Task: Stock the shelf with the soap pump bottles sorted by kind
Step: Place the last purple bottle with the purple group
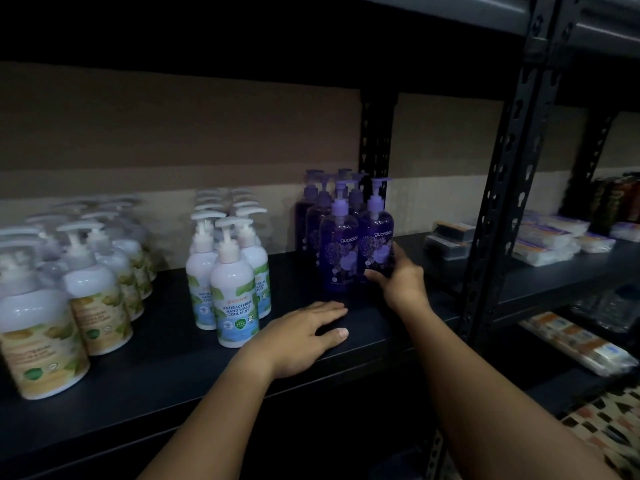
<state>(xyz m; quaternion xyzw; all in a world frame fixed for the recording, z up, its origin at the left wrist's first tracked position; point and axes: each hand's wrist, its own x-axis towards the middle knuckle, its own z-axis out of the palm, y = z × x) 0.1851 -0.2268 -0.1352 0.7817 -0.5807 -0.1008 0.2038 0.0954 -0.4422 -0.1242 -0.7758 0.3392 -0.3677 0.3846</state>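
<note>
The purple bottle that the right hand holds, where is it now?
In the head view, the purple bottle stands right of centre on the shelf, front right of the purple group, beside the black upright post.

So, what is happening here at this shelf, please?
A person is stocking a dark shelf with soap pump bottles grouped by kind. The right hand grips a purple bottle at the front of the purple group. The left hand rests flat on the shelf. White mint bottles stand in the middle, and white bottles with yellow labels stand on the left.
</note>
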